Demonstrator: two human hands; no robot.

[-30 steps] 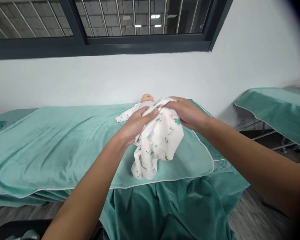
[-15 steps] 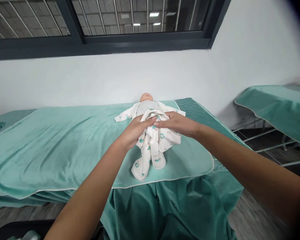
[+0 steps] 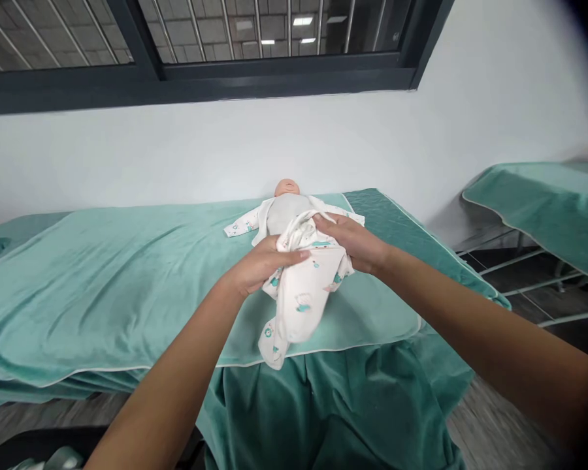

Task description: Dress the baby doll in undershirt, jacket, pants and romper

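Observation:
A baby doll [image 3: 285, 207] with a grey body lies on its back on a light green blanket [image 3: 102, 281], head toward the wall. A white romper with teal prints [image 3: 304, 294] is open under its chest, sleeves spread to both sides. My left hand [image 3: 259, 266] and my right hand [image 3: 350, 241] both grip the bunched lower half of the romper over the doll's legs. One romper leg hangs down to the blanket's front edge. The doll's legs are hidden by the fabric.
The blanket covers a table draped in darker green cloth [image 3: 333, 405]. A second green-covered table [image 3: 543, 209] stands at the right with metal framing below it. A white wall and a dark-framed window [image 3: 200, 72] are behind.
Both hands lowered the gathered romper from above the doll onto it, then shifted their grip; the cloth now bunches between them and one leg hangs lower.

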